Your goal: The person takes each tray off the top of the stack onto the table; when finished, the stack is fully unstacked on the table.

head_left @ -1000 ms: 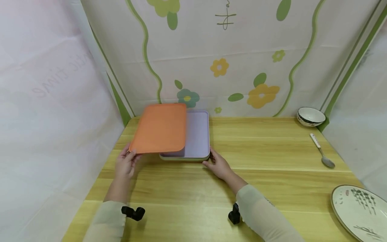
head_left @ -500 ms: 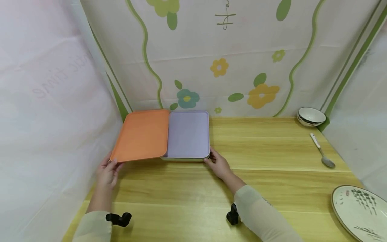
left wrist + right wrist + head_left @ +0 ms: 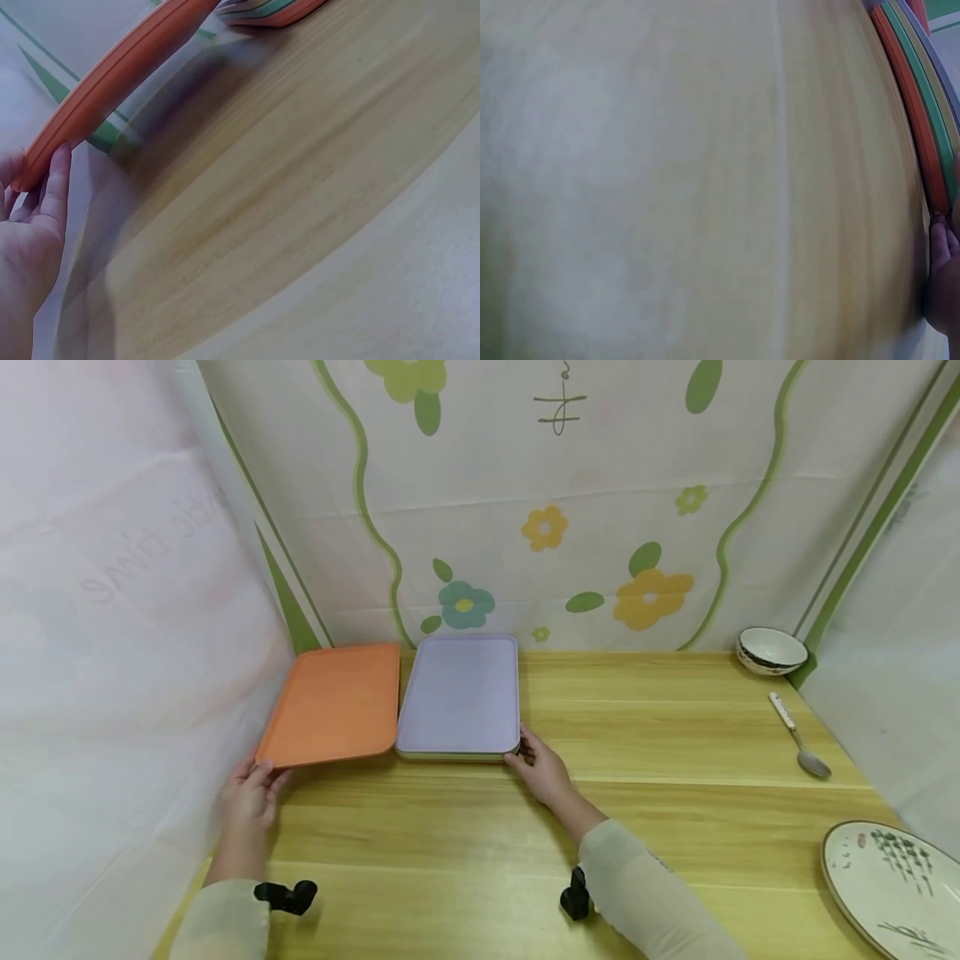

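Observation:
My left hand (image 3: 247, 797) pinches the near left corner of an orange tray (image 3: 333, 703). In the left wrist view that tray (image 3: 112, 75) is tilted, its held edge lifted off the table and a shadow beneath. Just to its right lies a stack of trays with a lavender tray (image 3: 465, 693) on top. The right wrist view shows the layered edges of the stack (image 3: 922, 112): orange lowest, then green, a yellowish one and lavender. At the stack's near right corner, my right hand (image 3: 543, 772) grips with thumb in front and fingers along the side.
A wooden table (image 3: 450, 852) carries everything, with a patterned cloth (image 3: 480, 510) behind and at both sides. On the right are a bowl (image 3: 772, 652), a spoon (image 3: 798, 739) and an oval plate (image 3: 892, 885) near the front edge.
The orange tray has moved left and lower with my left hand, off the top of the stack, uncovering the lavender tray. My right hand has stayed at the stack's corner.

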`<action>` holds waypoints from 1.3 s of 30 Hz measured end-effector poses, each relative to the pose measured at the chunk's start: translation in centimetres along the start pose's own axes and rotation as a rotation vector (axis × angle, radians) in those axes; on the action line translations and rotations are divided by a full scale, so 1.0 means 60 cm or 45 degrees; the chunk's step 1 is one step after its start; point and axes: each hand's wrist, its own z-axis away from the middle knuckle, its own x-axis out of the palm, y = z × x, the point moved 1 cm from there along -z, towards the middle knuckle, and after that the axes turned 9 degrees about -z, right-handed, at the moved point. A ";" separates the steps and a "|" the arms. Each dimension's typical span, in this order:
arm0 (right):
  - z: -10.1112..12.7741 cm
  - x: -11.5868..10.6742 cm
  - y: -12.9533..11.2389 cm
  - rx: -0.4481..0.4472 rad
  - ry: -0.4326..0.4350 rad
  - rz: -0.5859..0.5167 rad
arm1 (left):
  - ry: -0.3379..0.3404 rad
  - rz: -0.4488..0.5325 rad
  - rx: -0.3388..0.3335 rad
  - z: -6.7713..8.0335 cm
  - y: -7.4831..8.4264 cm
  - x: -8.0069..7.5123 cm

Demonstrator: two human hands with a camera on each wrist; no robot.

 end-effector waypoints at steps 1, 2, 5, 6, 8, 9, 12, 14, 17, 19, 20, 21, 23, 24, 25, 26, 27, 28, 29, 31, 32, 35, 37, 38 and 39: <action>0.000 0.000 0.000 0.006 0.000 -0.003 | 0.012 -0.006 -0.009 -0.002 0.001 -0.002; 0.000 0.000 0.000 0.005 -0.001 -0.003 | 0.030 -0.013 -0.023 -0.004 0.003 -0.004; 0.000 0.001 0.001 0.014 -0.004 0.003 | 0.074 -0.045 -0.063 -0.007 0.004 -0.010; 0.000 0.001 0.001 0.009 -0.007 0.012 | 0.081 -0.066 -0.071 -0.007 0.003 -0.012; 0.001 0.001 0.001 0.017 -0.006 0.011 | 0.109 -0.095 -0.090 -0.008 0.001 -0.016; 0.000 0.001 0.002 0.017 -0.004 0.015 | 0.113 -0.122 -0.096 -0.009 0.000 -0.016; 0.000 0.001 0.002 0.008 0.005 0.023 | 0.111 -0.221 -0.106 -0.010 -0.006 -0.014; 0.000 0.001 0.003 0.004 0.010 0.027 | 0.102 -0.280 -0.112 -0.011 -0.010 -0.010; 0.000 0.001 0.004 0.004 0.011 0.028 | 0.095 -0.380 -0.103 -0.012 -0.015 -0.004; 0.001 0.002 0.003 -0.003 0.009 0.029 | 0.128 -0.387 -0.095 -0.013 -0.018 -0.001; 0.002 0.002 0.003 -0.008 0.007 0.031 | 0.149 -0.390 -0.086 -0.013 -0.019 0.000; 0.002 0.002 0.003 -0.004 0.004 0.027 | 0.174 -0.387 -0.081 -0.013 -0.020 0.001; 0.003 0.002 0.001 0.005 0.001 0.024 | 0.225 -0.386 -0.071 -0.014 -0.022 0.004; 0.003 0.002 0.001 0.009 0.000 0.025 | 0.251 -0.369 -0.073 -0.015 -0.023 0.005; 0.003 0.002 0.001 0.009 -0.001 0.024 | 0.272 -0.380 -0.073 -0.015 -0.024 0.006; 0.003 0.002 0.000 0.009 0.000 0.025 | 0.294 -0.389 -0.075 -0.015 -0.024 0.008; 0.003 0.003 0.000 0.011 0.003 0.021 | 0.316 -0.401 -0.079 -0.016 -0.025 0.010; 0.003 0.003 0.000 0.006 0.006 0.022 | 0.334 -0.409 -0.082 -0.017 -0.026 0.011; 0.003 0.003 -0.001 0.001 0.009 0.021 | 0.354 -0.409 -0.092 -0.018 -0.026 0.013; 0.002 0.003 -0.001 -0.010 0.016 0.019 | 0.388 -0.407 -0.105 -0.020 -0.026 0.016; 0.002 0.003 -0.001 -0.009 0.018 0.018 | 0.400 -0.405 -0.108 -0.021 -0.026 0.018; 0.002 0.004 -0.001 -0.008 0.024 0.008 | 0.422 -0.398 -0.127 -0.023 -0.027 0.021; 0.002 0.004 0.000 -0.010 0.027 0.005 | 0.415 -0.412 -0.126 -0.025 -0.027 0.022; 0.002 0.005 0.000 -0.013 0.028 0.008 | 0.406 -0.419 -0.125 -0.026 -0.027 0.023; 0.002 0.004 0.000 -0.013 0.031 0.005 | 0.397 -0.432 -0.123 -0.027 -0.028 0.023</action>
